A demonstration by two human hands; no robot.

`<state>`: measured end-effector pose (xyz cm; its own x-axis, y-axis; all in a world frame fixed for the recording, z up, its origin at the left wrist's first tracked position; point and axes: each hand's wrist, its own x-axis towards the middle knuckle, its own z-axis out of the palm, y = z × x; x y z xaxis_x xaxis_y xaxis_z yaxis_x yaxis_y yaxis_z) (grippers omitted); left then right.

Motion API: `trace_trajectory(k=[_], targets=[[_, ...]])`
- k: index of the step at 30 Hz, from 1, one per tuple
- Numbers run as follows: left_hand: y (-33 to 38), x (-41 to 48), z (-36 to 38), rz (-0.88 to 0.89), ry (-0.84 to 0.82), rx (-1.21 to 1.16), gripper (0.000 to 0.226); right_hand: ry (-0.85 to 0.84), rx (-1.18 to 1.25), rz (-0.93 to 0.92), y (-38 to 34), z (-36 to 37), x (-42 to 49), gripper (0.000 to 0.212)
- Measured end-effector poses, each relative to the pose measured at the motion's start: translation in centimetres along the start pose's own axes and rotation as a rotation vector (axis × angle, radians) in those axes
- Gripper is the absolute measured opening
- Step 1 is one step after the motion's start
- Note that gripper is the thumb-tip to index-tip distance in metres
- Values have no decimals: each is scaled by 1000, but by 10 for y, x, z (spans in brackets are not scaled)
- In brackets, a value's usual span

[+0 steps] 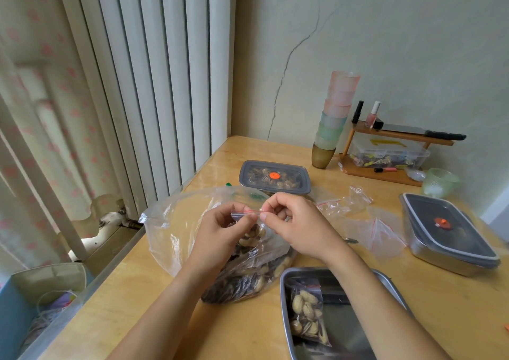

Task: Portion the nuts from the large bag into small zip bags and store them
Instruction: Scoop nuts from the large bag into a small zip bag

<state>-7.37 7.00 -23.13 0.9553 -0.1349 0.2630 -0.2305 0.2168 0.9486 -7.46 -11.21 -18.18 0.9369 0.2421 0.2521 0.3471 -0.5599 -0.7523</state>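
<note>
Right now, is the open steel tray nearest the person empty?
No, one filled zip bag of nuts lies inside the steel tray, against its left wall.

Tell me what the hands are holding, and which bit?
Both hold one small zip bag by its red zip strip at the top: the left hand pinches the left end, the right hand the right end.

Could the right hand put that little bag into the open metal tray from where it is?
Probably yes. The right hand pinches the small zip bag with the left hand, and the open metal tray lies just under its forearm, nothing in between.
</note>
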Motion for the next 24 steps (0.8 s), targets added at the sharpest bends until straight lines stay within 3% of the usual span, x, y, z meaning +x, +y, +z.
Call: trace_trajectory(k=[13, 24], targets=[[4, 0, 2, 21, 75, 41, 14, 34, -15, 14, 6, 0, 2, 10], [5, -3, 4, 22, -14, 38, 12, 32, -34, -48, 3, 1, 0, 13]])
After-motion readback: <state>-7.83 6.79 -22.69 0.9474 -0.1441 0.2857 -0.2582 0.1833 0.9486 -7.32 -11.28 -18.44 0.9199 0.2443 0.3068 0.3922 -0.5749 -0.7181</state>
